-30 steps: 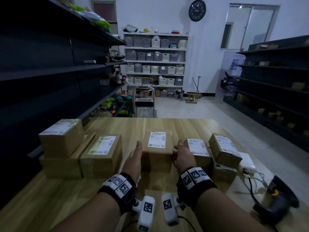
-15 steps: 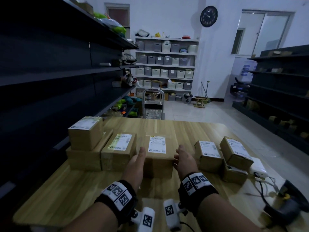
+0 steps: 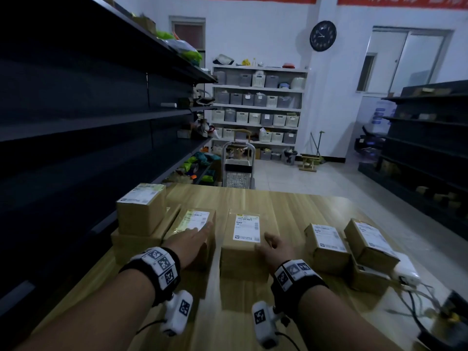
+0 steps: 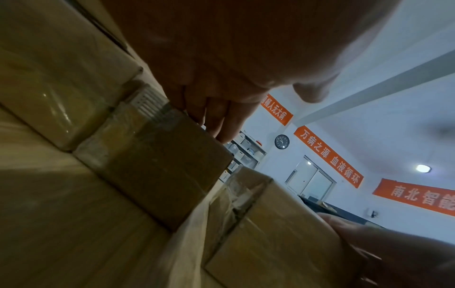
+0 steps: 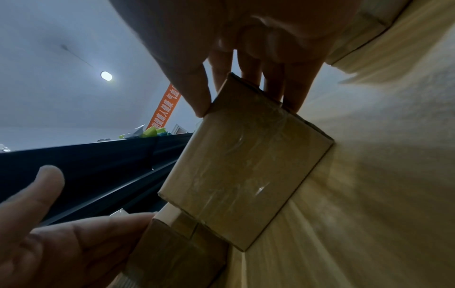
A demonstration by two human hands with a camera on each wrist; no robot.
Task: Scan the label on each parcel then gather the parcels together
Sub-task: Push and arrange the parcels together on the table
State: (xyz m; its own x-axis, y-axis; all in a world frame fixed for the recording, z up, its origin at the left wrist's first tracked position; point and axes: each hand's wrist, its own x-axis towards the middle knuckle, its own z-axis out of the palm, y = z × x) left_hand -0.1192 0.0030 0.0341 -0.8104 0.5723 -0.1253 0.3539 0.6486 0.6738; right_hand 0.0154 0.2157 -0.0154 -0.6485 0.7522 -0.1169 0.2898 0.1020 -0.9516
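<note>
Several brown cardboard parcels with white labels lie on the wooden table (image 3: 278, 206). My left hand (image 3: 195, 240) rests flat, fingers straight, on top of the second parcel from the left (image 3: 187, 221), also seen in the left wrist view (image 4: 157, 161). My right hand (image 3: 272, 247) presses with straight fingers against the right side of the middle parcel (image 3: 247, 252), thumb at its near top corner; the right wrist view shows that parcel (image 5: 246, 171) under the fingers (image 5: 293, 93). A narrow gap separates these two parcels. Two more parcels (image 3: 326, 247) (image 3: 369, 245) sit apart at the right.
A small box (image 3: 140, 211) sits on a flat parcel (image 3: 134, 243) at the left table edge. A white adapter (image 3: 405, 271) with cables and a dark handheld scanner (image 3: 448, 323) lie at the right. Dark shelving runs along the left side. A trolley (image 3: 238, 168) stands beyond the table.
My left hand left the middle parcel's left side and now lies on the neighbouring parcel. The middle parcel has slid left towards the stack, away from the right-hand parcels.
</note>
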